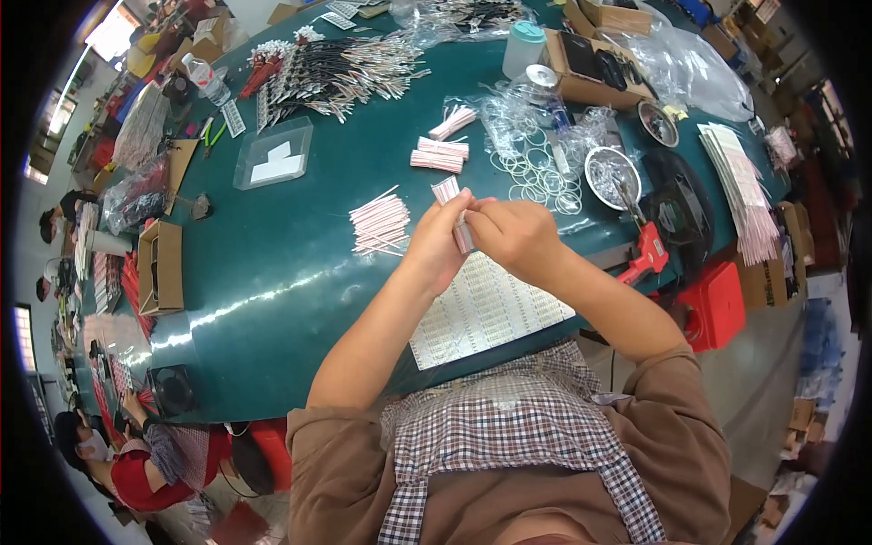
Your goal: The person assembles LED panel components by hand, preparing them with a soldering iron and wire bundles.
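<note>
Beyond and left of the paper label sheet (490, 313), a clear plastic tray (298, 136) holds white slips (277, 169). At its far edge, the left hand (436, 241) grasps a pink-and-white bundle (464, 236), partly finger-covered; the right hand (520, 234) pinches it. Beyond, rightward, a round bowl's (589, 184) contents blur.

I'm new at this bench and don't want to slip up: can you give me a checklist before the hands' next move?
1. Held striped bundle secure: ok, left hand and right hand both on it.
2. Band around it: cannot tell, its middle is covered.
3. Loose striped sticks aligned: not ok, several askew.
4. Other bundles apart from them: ok.
5. Pale rings uncovered: cannot tell for all.
6. Red gun-shaped tool off: cannot tell.
</note>
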Action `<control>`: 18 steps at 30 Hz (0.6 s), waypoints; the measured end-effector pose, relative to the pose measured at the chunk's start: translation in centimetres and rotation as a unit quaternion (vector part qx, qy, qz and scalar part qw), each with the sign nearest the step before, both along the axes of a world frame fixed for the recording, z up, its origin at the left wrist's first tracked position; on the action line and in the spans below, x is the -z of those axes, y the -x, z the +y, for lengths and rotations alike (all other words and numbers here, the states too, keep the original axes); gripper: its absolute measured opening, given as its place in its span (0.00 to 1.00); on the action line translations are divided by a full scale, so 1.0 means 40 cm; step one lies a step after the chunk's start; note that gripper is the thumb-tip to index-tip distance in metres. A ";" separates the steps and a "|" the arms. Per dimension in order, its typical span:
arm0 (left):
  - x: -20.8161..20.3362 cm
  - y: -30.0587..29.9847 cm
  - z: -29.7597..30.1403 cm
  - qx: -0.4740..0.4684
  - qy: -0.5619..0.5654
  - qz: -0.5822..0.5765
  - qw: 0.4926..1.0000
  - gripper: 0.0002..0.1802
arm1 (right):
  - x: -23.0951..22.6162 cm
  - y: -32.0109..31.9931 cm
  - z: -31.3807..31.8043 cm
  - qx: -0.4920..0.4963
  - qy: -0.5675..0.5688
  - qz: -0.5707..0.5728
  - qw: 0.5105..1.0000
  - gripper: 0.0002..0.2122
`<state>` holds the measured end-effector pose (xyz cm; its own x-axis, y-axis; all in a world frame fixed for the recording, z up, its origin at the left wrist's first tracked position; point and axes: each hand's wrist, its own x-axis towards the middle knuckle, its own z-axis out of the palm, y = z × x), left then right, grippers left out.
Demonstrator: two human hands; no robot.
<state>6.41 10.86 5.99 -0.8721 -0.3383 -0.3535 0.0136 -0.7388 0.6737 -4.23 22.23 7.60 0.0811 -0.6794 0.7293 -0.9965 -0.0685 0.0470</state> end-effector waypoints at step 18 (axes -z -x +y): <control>0.021 -0.076 -0.338 -0.060 0.729 -0.250 0.635 0.14 | 0.049 0.127 0.064 0.136 -0.197 -0.063 0.969 0.05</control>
